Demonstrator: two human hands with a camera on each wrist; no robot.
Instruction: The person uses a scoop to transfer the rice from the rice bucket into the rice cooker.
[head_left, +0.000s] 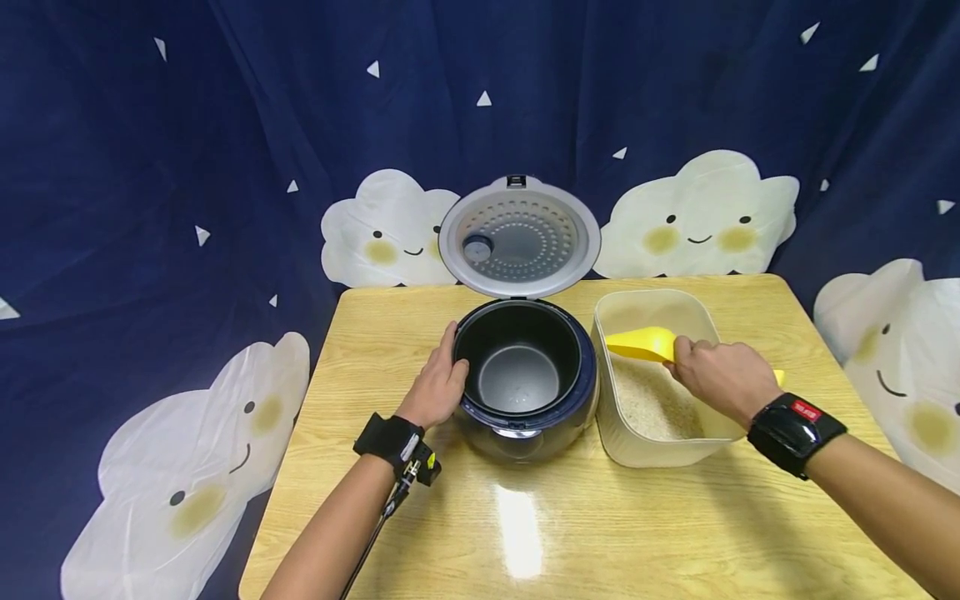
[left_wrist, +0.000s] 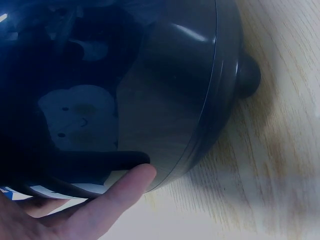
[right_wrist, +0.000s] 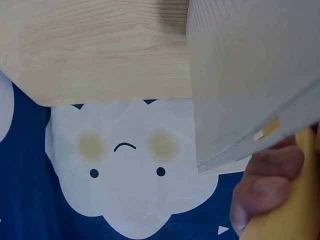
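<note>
Right of frame centre, over the rice bin (head_left: pixel 660 455), yellow scoop (head_left: pixel 641 342) gripped by right hand (head_left: pixel 723 377) round its handle, judged best hold: likely light, stiff, slick; left hand (head_left: pixel 437 387), thumb spread, touches rice cooker (head_left: pixel 491 442)

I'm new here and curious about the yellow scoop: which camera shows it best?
The head view: the yellow scoop shows on both sides of the right hand that grips it. The right wrist view catches only part, cropped by the frame's edge; the left wrist view shows none.
</note>
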